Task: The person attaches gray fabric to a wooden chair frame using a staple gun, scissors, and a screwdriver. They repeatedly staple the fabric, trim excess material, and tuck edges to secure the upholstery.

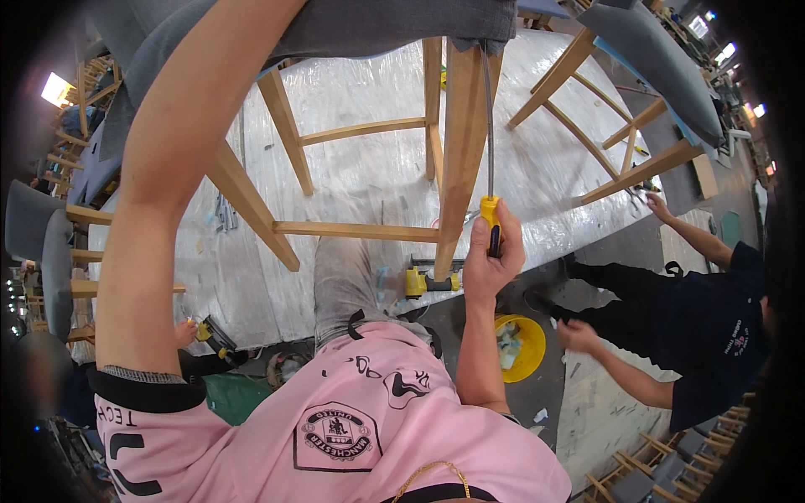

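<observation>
Right hand [493, 256]: fist clamped round the yellow-and-black handle of a long screwdriver [490, 220]; the thin steel shaft runs straight up beside a chair leg to the underside of the grey upholstered seat [394, 25], where the tip meets the frame. Tip itself too small to read.

Left hand: out of frame; only the left forearm [168, 184] shows, reaching up past the seat's near edge, so whether it grips or merely steadies cannot be told.

Chair [461, 142]: pale wooden legs and rungs, standing on a worktop wrapped in clear plastic film [352, 168], close to its near edge. Judged state: frame assembled, seat pad in place, fixing of the seat from below under way at one corner; the other corners cannot be checked.

Yellow-and-black power tool [428, 281]: lying on the worktop's near edge, just beside the foot of the worked leg, untouched.

Second chair [637, 92]: same make, tilted, at the worktop's far right corner, a co-worker's hand [654, 203] at its leg.

Yellow bucket [524, 348]: on the floor below, between the wearer and the co-worker.

Stacked chairs [50, 243]: left margin.
</observation>
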`<action>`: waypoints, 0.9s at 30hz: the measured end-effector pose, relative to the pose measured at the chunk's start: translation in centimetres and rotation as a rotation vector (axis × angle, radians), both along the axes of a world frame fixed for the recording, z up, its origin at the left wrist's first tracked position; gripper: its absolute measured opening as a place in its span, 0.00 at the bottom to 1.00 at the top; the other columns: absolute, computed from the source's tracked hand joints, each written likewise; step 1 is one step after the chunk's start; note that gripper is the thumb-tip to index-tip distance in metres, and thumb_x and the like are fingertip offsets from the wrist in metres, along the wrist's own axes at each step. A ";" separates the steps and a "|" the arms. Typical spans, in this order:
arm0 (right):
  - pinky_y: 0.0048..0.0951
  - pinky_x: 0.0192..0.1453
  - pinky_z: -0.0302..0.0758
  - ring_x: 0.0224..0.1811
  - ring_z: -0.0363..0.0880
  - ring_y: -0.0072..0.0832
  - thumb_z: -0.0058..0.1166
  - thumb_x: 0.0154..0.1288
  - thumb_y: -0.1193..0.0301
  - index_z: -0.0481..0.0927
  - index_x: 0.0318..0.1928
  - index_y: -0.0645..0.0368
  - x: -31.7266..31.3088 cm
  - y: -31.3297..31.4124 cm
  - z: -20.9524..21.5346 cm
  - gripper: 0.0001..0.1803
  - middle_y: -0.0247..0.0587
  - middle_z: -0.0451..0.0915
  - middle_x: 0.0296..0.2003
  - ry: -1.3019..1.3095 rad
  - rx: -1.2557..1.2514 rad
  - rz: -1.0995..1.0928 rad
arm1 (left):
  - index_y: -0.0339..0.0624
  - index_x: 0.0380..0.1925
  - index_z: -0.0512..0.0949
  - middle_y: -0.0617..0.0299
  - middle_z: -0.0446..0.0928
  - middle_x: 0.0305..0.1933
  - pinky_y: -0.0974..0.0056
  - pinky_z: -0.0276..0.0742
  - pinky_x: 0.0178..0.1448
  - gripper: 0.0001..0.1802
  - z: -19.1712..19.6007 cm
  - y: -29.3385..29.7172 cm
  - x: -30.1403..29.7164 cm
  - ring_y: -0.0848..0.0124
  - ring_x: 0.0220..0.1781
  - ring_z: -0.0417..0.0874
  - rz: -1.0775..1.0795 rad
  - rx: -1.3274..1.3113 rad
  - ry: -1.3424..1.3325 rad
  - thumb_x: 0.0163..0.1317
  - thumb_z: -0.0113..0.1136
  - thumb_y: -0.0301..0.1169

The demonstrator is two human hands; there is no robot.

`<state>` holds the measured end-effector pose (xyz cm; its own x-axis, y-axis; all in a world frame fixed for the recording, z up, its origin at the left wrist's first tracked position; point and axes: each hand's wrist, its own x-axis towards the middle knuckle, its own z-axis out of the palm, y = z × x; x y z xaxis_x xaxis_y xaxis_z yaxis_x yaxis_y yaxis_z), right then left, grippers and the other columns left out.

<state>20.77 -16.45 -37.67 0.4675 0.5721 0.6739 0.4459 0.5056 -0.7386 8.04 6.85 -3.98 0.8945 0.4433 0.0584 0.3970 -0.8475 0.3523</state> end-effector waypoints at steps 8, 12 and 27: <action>0.25 0.56 0.76 0.48 0.82 0.23 0.64 0.70 0.79 0.82 0.60 0.68 2.7 -4.6 5.3 0.19 0.44 0.87 0.48 0.281 -0.383 0.114 | 0.34 0.49 0.84 0.51 0.76 0.57 0.58 0.68 0.67 0.33 -0.8 3.9 -0.2 0.62 0.62 0.77 -0.110 0.037 -0.052 0.70 0.61 0.58; 0.26 0.58 0.77 0.49 0.84 0.25 0.64 0.69 0.79 0.82 0.59 0.69 3.6 -6.7 7.0 0.19 0.47 0.87 0.49 0.169 -0.384 0.059 | 0.33 0.50 0.83 0.52 0.80 0.53 0.60 0.72 0.63 0.31 -0.7 3.7 0.1 0.64 0.58 0.80 -0.065 -0.004 -0.076 0.70 0.62 0.55; 0.27 0.54 0.78 0.45 0.84 0.26 0.65 0.68 0.79 0.83 0.60 0.68 2.3 -4.8 8.0 0.20 0.49 0.87 0.45 0.014 -0.337 0.048 | 0.35 0.50 0.84 0.55 0.83 0.48 0.63 0.73 0.59 0.30 -0.3 3.0 -0.2 0.67 0.51 0.82 -0.107 -0.106 -0.079 0.69 0.64 0.54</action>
